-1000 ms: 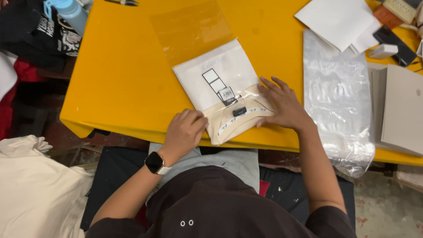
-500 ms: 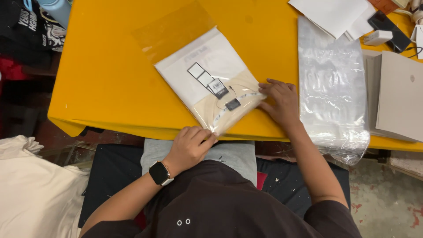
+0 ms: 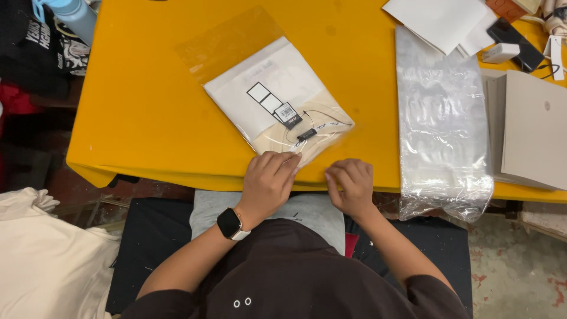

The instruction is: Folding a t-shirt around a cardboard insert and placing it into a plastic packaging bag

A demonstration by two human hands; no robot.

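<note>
At the worktop's near edge, the left hand (image 3: 269, 180) is curled, fingertips pressed on the near corner of the clear bagged garment (image 3: 277, 103); the right hand (image 3: 351, 186) is loosely curled just beside it, clamped on nothing. Clear bags (image 3: 443, 124) are stacked toward the right edge.

I see bright, even overhead light, glare on the clear plastic bag stack (image 3: 444, 127) at right, sharp focus throughout.

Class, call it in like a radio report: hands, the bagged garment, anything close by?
Left hand fingertips on clear bagged garment, near corner. Right hand curled at table edge, off the bag. Stack of clear bags alongside, apart.
</note>
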